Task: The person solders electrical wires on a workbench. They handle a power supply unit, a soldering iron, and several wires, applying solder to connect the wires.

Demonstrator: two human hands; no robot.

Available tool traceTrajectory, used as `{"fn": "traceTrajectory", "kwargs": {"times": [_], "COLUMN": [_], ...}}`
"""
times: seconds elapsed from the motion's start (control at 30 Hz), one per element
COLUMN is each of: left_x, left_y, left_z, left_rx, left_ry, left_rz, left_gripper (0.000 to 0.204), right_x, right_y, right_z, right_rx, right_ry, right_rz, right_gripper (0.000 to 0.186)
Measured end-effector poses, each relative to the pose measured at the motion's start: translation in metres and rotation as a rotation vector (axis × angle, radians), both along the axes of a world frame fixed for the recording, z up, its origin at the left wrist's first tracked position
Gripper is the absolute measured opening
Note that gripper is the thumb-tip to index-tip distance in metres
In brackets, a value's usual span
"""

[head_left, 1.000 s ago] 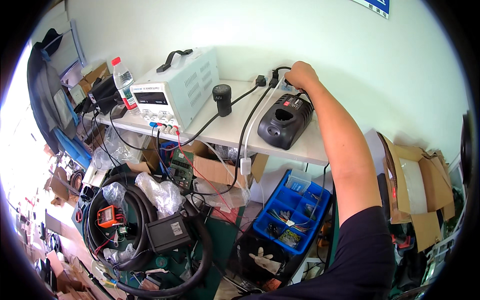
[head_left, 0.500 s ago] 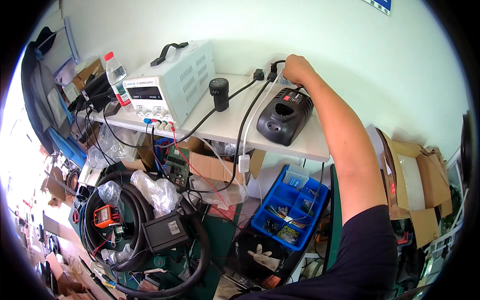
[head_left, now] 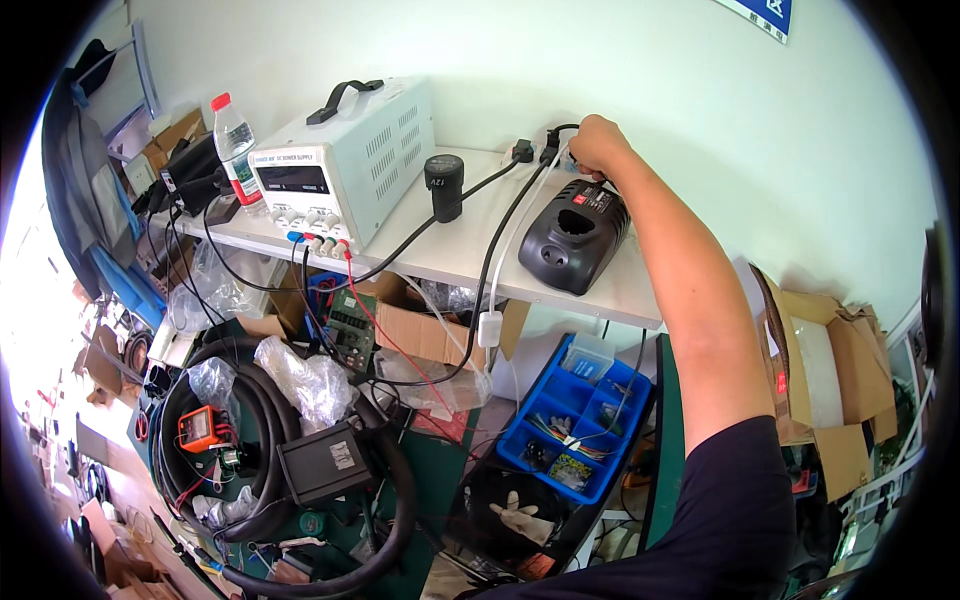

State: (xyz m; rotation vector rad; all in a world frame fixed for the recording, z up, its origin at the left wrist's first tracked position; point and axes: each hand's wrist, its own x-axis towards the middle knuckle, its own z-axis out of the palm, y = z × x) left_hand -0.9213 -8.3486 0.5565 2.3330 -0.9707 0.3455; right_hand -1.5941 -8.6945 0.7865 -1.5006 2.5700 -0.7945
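My right hand (head_left: 600,146) reaches to the back of the white shelf (head_left: 480,245), near the wall. Its fingers are curled closed, and what they hold is hidden behind them. Just left of the fingers, black plugs (head_left: 550,143) sit in a power strip that is mostly covered. A black battery charger (head_left: 575,237) with an empty slot stands in front of my hand, below the wrist. Left of the charger, a black cylindrical battery pack (head_left: 444,188) stands upright. My left hand is out of view.
A white bench power supply (head_left: 345,165) and a water bottle (head_left: 236,150) stand at the shelf's left. Cables hang over the front edge. Below are a blue compartment tray (head_left: 515,440), a coiled thick black hose (head_left: 400,500) and an orange multimeter (head_left: 200,430). Cardboard boxes (head_left: 865,350) stand right.
The view has shifted slightly. My right hand stays at the same place behind the charger, fingers still curled, and nothing on the shelf has visibly moved.
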Motion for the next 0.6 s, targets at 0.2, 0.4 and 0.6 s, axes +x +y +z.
{"fn": "traceTrajectory", "kwargs": {"times": [0.2,0.4,0.6], "left_x": [0.002,0.011,0.007], "left_y": [-0.005,-0.004,-0.011], "left_z": [-0.004,-0.005,-0.003], "left_rx": [-0.046,-0.026,-0.026], "left_ry": [-0.009,-0.023,-0.029], "left_rz": [-0.01,0.017,-0.021], "left_gripper": [0.043,0.047,0.047], "right_x": [-0.006,0.009,-0.005], "right_y": [-0.006,0.007,0.005], "right_z": [-0.004,0.017,0.014], "right_rx": [0.064,0.189,0.225], "right_ry": [0.119,0.349,0.288], "right_rz": [-0.014,0.091,0.06], "right_gripper": [0.018,0.019,0.019]}}
